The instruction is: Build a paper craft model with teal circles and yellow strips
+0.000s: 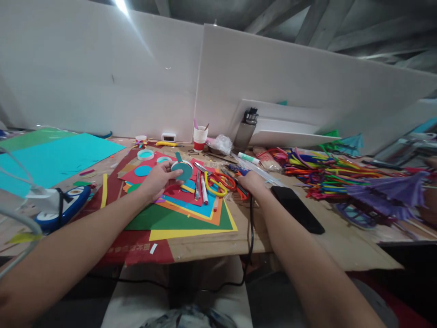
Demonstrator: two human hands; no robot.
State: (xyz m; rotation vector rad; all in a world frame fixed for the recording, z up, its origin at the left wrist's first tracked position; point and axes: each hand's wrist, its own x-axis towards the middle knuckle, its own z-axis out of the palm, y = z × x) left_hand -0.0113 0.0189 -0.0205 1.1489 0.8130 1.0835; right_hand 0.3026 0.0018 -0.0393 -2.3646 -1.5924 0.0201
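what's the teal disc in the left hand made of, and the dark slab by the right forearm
Teal disc, held by the left hand: probably matte craft foam or card; flat colour, no shine, and a pale edge hints at some thickness. Black slab: looks like a phone, smooth glass or plastic with a faint sheen.

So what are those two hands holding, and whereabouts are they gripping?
The left hand pinches a teal paper disc by its left edge. The right hand rests on a glue gun; its grip is hidden.

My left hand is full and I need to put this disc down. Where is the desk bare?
Bare cardboard lies in front of the stacked paper sheets, and the big teal sheet at far left is uncovered. Around the scissors and the pipe cleaners it is crowded.
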